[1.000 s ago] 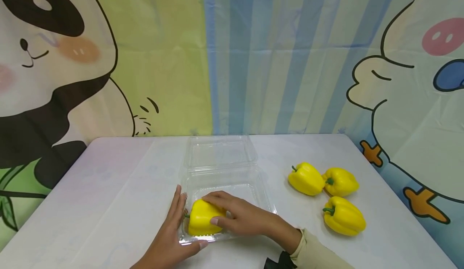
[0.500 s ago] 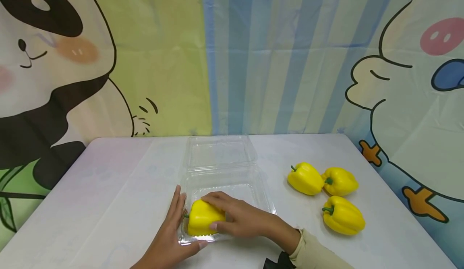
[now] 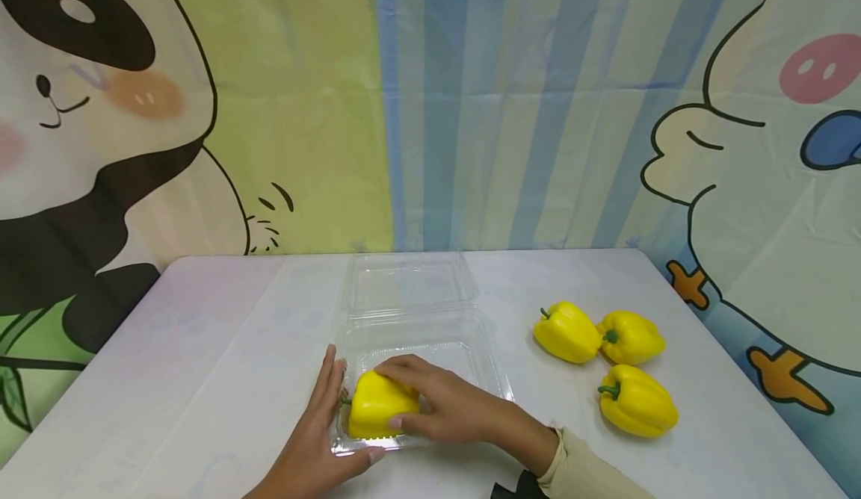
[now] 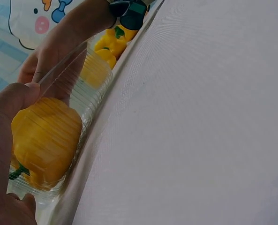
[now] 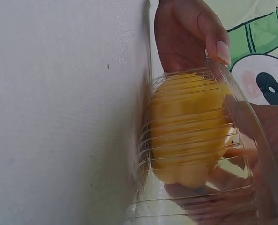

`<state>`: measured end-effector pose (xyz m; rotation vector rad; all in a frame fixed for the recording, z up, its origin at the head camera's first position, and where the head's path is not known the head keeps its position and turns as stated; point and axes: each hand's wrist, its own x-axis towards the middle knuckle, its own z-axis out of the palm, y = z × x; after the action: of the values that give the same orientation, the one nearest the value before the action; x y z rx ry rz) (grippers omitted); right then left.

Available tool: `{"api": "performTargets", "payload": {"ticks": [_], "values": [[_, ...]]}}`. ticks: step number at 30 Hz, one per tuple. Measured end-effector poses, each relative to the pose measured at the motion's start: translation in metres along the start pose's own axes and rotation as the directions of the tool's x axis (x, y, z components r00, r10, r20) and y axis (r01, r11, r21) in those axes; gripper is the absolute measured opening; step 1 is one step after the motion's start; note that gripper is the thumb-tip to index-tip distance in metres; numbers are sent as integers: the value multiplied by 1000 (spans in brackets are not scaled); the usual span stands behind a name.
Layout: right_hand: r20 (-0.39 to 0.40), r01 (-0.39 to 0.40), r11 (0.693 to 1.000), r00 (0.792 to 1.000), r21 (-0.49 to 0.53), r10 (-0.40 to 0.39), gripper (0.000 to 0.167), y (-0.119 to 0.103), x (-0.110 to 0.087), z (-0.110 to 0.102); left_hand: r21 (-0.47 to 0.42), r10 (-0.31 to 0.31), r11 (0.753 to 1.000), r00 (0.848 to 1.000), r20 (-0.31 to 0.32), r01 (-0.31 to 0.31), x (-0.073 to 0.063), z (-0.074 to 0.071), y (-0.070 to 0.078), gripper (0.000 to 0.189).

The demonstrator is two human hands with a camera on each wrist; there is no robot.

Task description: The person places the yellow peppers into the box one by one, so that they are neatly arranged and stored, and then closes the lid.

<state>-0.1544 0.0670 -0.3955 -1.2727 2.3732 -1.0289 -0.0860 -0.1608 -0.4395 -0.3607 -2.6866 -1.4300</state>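
A yellow bell pepper [image 3: 374, 407] lies on its side in the front left corner of a clear plastic clamshell container [image 3: 444, 335], its green stem pointing left. My right hand [image 3: 451, 402] grips the pepper from the right, thumb at its front and fingers over its top. Along the container's left side my left hand [image 3: 316, 424] stands with straight fingers, its thumb at the front rim. In the left wrist view the left thumb [image 4: 24, 96] touches the rim, and the pepper [image 4: 47, 140] shows through the ribbed wall. The right wrist view shows the pepper [image 5: 188, 126] behind the clear wall too.
The container's lid [image 3: 412, 282] lies folded back toward the far edge of the white table [image 3: 222, 349]. Three more yellow bell peppers, a left one [image 3: 568, 332], a back right one [image 3: 632, 337] and a front one [image 3: 639, 400], lie to the right. A printed curtain [image 3: 471, 110] hangs behind.
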Motion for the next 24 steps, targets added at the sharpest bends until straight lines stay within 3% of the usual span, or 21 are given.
{"api": "performTargets", "payload": {"ticks": [6, 13, 24], "values": [[6, -5, 1000, 1000, 15, 5, 58, -1, 1, 0, -11, -11, 1000, 1000, 2, 11, -1, -1, -1, 120], [22, -58, 995, 998, 86, 57, 78, 0, 0, -4, -32, -15, 999, 1000, 3, 15, 1, 0, 1, 120], [-3, -85, 985, 996, 148, 86, 85, -2, -3, -14, -21, -11, 1000, 1000, -8, 11, 1, 3, 1, 119]]}}
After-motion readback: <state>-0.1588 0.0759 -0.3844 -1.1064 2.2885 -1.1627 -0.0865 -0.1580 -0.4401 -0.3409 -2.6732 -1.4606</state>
